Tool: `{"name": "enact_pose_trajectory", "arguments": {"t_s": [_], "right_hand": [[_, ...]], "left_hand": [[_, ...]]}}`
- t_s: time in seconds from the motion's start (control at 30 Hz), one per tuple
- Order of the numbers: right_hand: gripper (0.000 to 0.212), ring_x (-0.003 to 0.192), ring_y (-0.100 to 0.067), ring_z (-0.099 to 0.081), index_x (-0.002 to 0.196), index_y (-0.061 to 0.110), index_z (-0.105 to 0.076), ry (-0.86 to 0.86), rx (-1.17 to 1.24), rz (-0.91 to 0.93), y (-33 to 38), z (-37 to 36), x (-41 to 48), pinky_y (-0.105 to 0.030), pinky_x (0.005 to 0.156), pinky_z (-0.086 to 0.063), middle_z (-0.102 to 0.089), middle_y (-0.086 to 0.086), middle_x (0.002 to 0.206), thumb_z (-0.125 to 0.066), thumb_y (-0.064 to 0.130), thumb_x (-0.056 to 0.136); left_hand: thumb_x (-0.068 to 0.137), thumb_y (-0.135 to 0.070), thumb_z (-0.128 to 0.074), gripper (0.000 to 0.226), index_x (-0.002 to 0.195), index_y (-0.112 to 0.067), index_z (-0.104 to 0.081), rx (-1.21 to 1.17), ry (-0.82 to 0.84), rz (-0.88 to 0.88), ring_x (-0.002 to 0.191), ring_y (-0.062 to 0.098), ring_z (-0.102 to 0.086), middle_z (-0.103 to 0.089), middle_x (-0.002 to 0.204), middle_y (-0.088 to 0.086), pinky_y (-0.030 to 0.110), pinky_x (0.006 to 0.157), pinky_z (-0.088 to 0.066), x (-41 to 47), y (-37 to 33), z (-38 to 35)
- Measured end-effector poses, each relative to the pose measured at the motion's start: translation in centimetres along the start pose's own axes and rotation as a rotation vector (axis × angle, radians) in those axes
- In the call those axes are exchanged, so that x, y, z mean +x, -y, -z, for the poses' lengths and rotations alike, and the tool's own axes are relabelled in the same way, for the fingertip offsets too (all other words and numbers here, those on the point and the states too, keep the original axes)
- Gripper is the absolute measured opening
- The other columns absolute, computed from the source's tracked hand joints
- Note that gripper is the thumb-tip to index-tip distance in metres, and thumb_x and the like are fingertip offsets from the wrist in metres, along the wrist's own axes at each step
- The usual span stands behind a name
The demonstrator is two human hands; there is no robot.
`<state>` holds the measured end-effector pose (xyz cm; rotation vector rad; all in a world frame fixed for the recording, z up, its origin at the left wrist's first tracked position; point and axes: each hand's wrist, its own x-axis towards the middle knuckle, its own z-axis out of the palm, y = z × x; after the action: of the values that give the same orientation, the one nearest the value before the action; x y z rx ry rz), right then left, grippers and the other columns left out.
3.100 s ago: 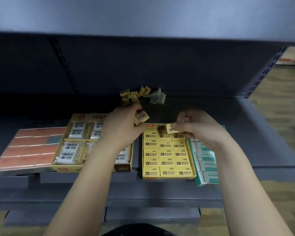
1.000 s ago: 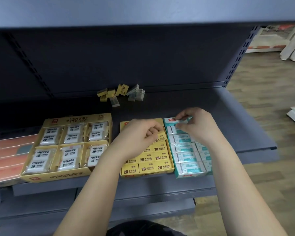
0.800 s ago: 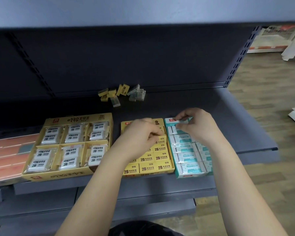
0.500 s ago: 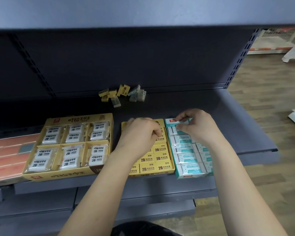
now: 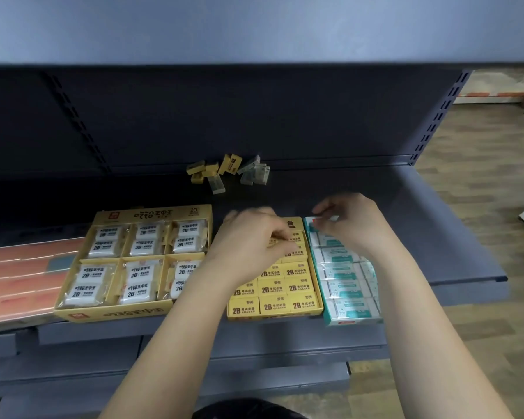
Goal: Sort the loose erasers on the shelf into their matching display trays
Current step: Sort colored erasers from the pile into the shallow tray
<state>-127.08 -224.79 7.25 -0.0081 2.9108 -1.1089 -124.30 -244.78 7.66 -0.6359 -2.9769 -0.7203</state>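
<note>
Loose yellow erasers (image 5: 212,170) and grey-white erasers (image 5: 254,173) lie in a small pile at the back of the dark shelf. My left hand (image 5: 251,241) hovers over the back rows of the yellow 2B tray (image 5: 273,317), its curled fingertips pinching at a yellow eraser (image 5: 295,252) there. My right hand (image 5: 348,223) pinches a white-and-teal eraser (image 5: 325,219) at the back end of the teal tray (image 5: 353,321). Both trays hold neat rows of matching erasers; my hands hide their back rows.
A larger yellow tray (image 5: 133,311) of wrapped white erasers stands to the left, and an orange tray (image 5: 22,276) lies at the far left. The shelf's back panel (image 5: 254,116) rises behind the pile. Wooden floor (image 5: 481,207) shows to the right of the shelf end.
Three seconds ago both hands held erasers above the yellow tray. They have since come down onto the trays, the right one over to the teal tray; in the last second they barely moved.
</note>
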Motion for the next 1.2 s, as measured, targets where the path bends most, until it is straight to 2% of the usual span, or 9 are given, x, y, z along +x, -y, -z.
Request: {"name": "enact_pose_trajectory", "arguments": {"t_s": [0.13,0.23,0.33,0.47,0.57,0.63,0.8,0.93,1.2], "right_hand": [[0.018,0.078,0.004,-0.056,0.104,0.026,-0.072,0.037,-0.042,0.077,2.8,-0.7,1.7,-0.011,0.062,-0.039,-0.065,0.012,0.095,-0.067,0.022,0.087],[0.017,0.086,-0.007,-0.058,0.104,0.022,-0.073,0.053,-0.135,0.159,5.3,-1.6,3.4,-0.021,0.069,-0.044,-0.065,0.011,0.097,-0.063,0.023,0.091],[0.015,0.077,-0.010,-0.062,0.100,0.016,-0.072,0.076,-0.207,0.217,7.4,-2.9,5.3,-0.024,0.068,-0.051,-0.069,0.002,0.090,-0.059,0.022,0.094],[0.019,0.089,-0.022,-0.066,0.100,0.009,-0.070,0.100,-0.235,0.291,10.0,-4.7,7.5,-0.037,0.078,-0.057,-0.069,-0.010,0.100,-0.056,0.022,0.097],[0.017,0.095,-0.015,-0.062,0.108,0.013,-0.069,0.100,-0.222,0.364,11.3,-6.2,9.1,-0.022,0.071,-0.050,-0.068,-0.005,0.108,-0.061,0.019,0.094],[0.023,0.102,-0.015,-0.060,0.115,0.016,-0.066,0.099,-0.268,0.402,12.1,-7.4,10.3,-0.019,0.074,-0.044,-0.065,-0.002,0.114,-0.063,0.016,0.093],[0.029,0.115,-0.021,-0.058,0.122,0.016,-0.065,0.098,-0.250,0.412,14.0,-10.0,11.9,-0.031,0.093,-0.048,-0.062,-0.005,0.125,-0.060,0.012,0.094],[0.028,0.111,-0.026,-0.060,0.123,0.010,-0.064,0.122,-0.300,0.396,14.4,-11.2,12.5,-0.035,0.092,-0.049,-0.064,-0.012,0.122,-0.051,0.013,0.098],[0.019,0.103,-0.025,-0.064,0.107,0.014,-0.071,0.044,-0.275,0.328,14.2,-12.7,14.3,-0.032,0.084,-0.049,-0.070,-0.009,0.110,-0.062,0.014,0.091]], "left_hand": [[0.091,-0.041,-0.060,0.022,0.106,-0.028,-0.069,-0.013,-0.159,0.046,0.094,0.008,-0.059,-0.062,0.106,-0.013,0.041,0.088,-0.050,-0.6,1.9,1.9],[0.092,-0.035,-0.062,0.020,0.108,-0.025,-0.069,0.011,-0.216,0.120,0.095,0.008,-0.059,-0.065,0.109,-0.011,0.037,0.086,-0.050,-0.6,4.0,3.5],[0.091,-0.034,-0.064,0.019,0.107,-0.026,-0.070,0.020,-0.226,0.182,0.097,0.009,-0.061,-0.067,0.109,-0.010,0.033,0.086,-0.050,-0.7,6.2,4.6],[0.088,-0.033,-0.067,0.021,0.107,-0.025,-0.070,-0.009,-0.241,0.230,0.094,0.006,-0.061,-0.066,0.105,-0.011,0.030,0.084,-0.050,-1.0,8.6,5.8],[0.088,-0.030,-0.068,0.018,0.105,-0.024,-0.072,-0.018,-0.253,0.229,0.095,0.009,-0.063,-0.068,0.103,-0.009,0.034,0.086,-0.052,-1.1,10.1,6.8],[0.088,-0.030,-0.068,0.018,0.105,-0.024,-0.072,-0.016,-0.258,0.222,0.095,0.009,-0.064,-0.069,0.103,-0.008,0.037,0.086,-0.053,-1.2,10.9,7.3],[0.087,-0.030,-0.070,0.018,0.104,-0.024,-0.073,-0.030,-0.258,0.230,0.093,0.008,-0.064,-0.068,0.103,-0.009,0.036,0.086,-0.054,-1.0,12.8,8.6],[0.087,-0.029,-0.071,0.017,0.103,-0.025,-0.073,-0.027,-0.257,0.215,0.091,0.007,-0.064,-0.067,0.101,-0.010,0.034,0.084,-0.054,-0.6,14.0,9.2],[0.087,-0.026,-0.072,0.018,0.105,-0.021,-0.072,-0.012,-0.195,0.188,0.091,0.006,-0.062,-0.068,0.098,-0.010,0.028,0.082,-0.051,0.9,15.1,10.0]]}}
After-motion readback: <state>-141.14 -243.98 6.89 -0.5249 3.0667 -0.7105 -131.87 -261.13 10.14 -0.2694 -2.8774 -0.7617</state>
